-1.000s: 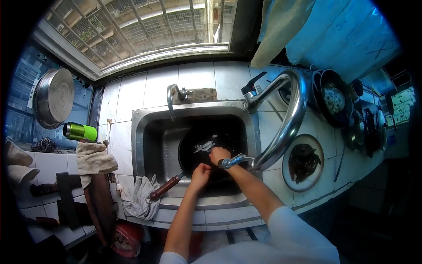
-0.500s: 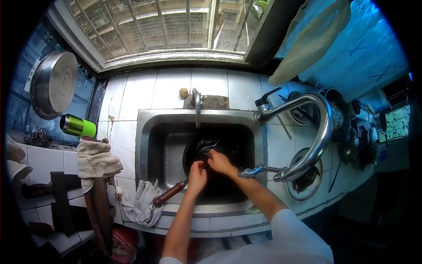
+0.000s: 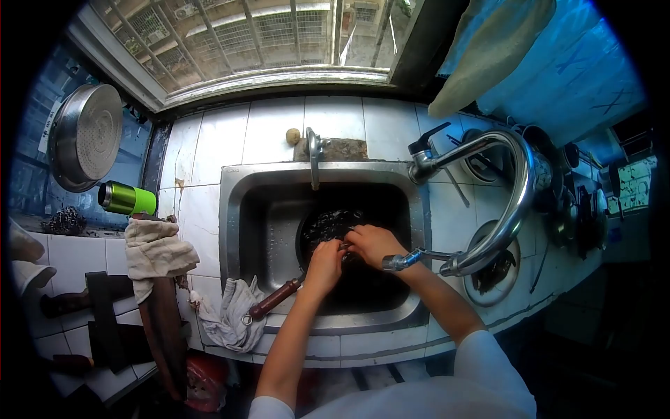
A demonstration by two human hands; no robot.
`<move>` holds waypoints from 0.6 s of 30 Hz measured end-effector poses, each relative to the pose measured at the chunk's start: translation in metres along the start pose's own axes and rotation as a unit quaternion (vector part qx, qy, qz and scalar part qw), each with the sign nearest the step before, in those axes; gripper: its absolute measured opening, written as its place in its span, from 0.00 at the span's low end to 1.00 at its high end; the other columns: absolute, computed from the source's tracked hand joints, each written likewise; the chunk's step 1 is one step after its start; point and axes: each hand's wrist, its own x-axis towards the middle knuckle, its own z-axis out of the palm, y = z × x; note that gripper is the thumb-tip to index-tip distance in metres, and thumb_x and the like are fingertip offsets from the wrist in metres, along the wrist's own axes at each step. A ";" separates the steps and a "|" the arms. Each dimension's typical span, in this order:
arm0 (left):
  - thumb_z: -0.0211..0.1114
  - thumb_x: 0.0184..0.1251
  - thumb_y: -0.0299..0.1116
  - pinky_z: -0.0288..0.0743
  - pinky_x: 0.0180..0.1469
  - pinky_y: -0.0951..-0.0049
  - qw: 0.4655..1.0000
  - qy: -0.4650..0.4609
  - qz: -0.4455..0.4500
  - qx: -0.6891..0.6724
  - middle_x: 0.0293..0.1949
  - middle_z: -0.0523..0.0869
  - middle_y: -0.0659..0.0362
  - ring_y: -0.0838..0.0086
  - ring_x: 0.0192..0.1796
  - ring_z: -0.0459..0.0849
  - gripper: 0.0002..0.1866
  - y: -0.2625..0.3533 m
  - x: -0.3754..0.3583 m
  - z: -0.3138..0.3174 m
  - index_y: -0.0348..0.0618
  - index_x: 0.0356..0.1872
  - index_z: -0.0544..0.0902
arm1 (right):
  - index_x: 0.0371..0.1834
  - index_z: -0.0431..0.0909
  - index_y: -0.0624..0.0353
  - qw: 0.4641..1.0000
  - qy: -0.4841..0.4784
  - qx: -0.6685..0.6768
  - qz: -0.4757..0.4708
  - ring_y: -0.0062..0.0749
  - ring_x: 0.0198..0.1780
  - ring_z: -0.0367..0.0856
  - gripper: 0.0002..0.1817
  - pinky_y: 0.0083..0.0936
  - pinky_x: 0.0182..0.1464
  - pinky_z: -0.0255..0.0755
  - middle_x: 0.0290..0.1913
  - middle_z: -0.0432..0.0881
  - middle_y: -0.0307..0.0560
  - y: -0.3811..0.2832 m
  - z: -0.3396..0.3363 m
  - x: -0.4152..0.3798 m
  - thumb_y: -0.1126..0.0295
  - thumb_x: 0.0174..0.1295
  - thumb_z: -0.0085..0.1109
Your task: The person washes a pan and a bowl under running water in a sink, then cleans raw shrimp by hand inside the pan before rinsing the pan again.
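Over the sink point(image 3: 262, 209), both hands meet above a dark pan point(image 3: 328, 225) with glinting water in it. The pan's brown wooden handle point(image 3: 273, 301) slants out over the front left rim of the sink. My left hand point(image 3: 325, 265) is closed, its fingertips pinched against something small and dark between the hands. From the right, my right hand point(image 3: 375, 244) reaches the same spot with curled fingers, also closed. What they grip is too small and shaded to name. The right wrist is just left of the spout end of the tall curved faucet point(image 3: 525, 183).
A grey cloth point(image 3: 241, 318) lies by the handle. A second faucet point(image 3: 313, 157) stands at the back, near a round brown object point(image 3: 293, 135). To the right is a plate point(image 3: 513, 279) with dark scraps. A green tumbler point(image 3: 132, 199) and knives point(image 3: 122, 342) are left.
My hands have come closer together, the left moving right toward the right hand, which shifted slightly right. The whole view has shifted a little. The water surface looks more disturbed.
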 end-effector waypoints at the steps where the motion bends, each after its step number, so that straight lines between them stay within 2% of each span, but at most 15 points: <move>1: 0.54 0.60 0.24 0.69 0.42 0.62 1.000 -0.003 0.000 0.000 0.33 0.77 0.48 0.54 0.39 0.75 0.06 0.000 -0.001 0.001 0.37 0.38 0.74 | 0.37 0.76 0.58 0.994 0.046 -0.067 -0.074 0.41 0.38 0.75 0.09 0.32 0.41 0.70 0.33 0.77 0.46 0.003 0.002 -0.002 0.67 0.54 0.57; 2: 0.54 0.60 0.24 0.69 0.41 0.62 1.000 -0.007 -0.002 -0.002 0.32 0.77 0.48 0.53 0.38 0.75 0.05 0.001 -0.002 0.001 0.37 0.37 0.73 | 0.33 0.77 0.57 0.987 0.085 -0.077 -0.109 0.38 0.36 0.73 0.08 0.29 0.39 0.69 0.30 0.75 0.44 0.004 0.004 -0.003 0.68 0.51 0.59; 3: 0.53 0.60 0.23 0.69 0.40 0.62 1.000 -0.011 -0.005 -0.004 0.32 0.76 0.48 0.53 0.37 0.75 0.04 0.003 -0.003 0.001 0.37 0.35 0.73 | 0.33 0.77 0.57 0.988 0.085 -0.075 -0.106 0.38 0.36 0.73 0.08 0.29 0.39 0.69 0.30 0.75 0.44 0.005 0.005 -0.005 0.68 0.51 0.59; 5: 0.53 0.60 0.23 0.69 0.40 0.62 1.000 0.000 0.007 -0.020 0.31 0.76 0.48 0.53 0.37 0.75 0.04 0.006 -0.003 -0.002 0.36 0.36 0.72 | 0.34 0.78 0.58 0.990 0.093 0.007 -0.108 0.37 0.36 0.73 0.08 0.29 0.39 0.70 0.32 0.76 0.44 0.006 0.006 -0.007 0.69 0.51 0.60; 13: 0.53 0.59 0.21 0.69 0.39 0.63 0.997 0.016 0.037 -0.071 0.32 0.76 0.47 0.53 0.38 0.75 0.04 0.013 -0.005 -0.004 0.37 0.35 0.73 | 0.32 0.80 0.62 0.964 0.141 0.220 -0.052 0.37 0.34 0.77 0.07 0.25 0.37 0.71 0.33 0.80 0.47 0.004 0.007 -0.016 0.74 0.49 0.62; 16: 0.52 0.62 0.23 0.69 0.37 0.67 0.995 0.018 0.059 -0.080 0.30 0.76 0.49 0.56 0.34 0.76 0.03 0.008 -0.009 0.005 0.36 0.36 0.72 | 0.30 0.79 0.63 0.959 0.153 0.230 -0.062 0.36 0.31 0.76 0.05 0.25 0.34 0.70 0.30 0.79 0.46 0.001 0.010 -0.013 0.74 0.50 0.60; 18: 0.51 0.64 0.25 0.69 0.32 0.70 0.992 0.017 0.008 -0.123 0.25 0.76 0.52 0.61 0.28 0.77 0.03 0.006 -0.010 0.009 0.37 0.36 0.72 | 0.28 0.77 0.62 0.962 0.165 0.210 -0.052 0.36 0.30 0.76 0.04 0.27 0.34 0.70 0.29 0.78 0.45 -0.002 0.014 -0.009 0.73 0.51 0.59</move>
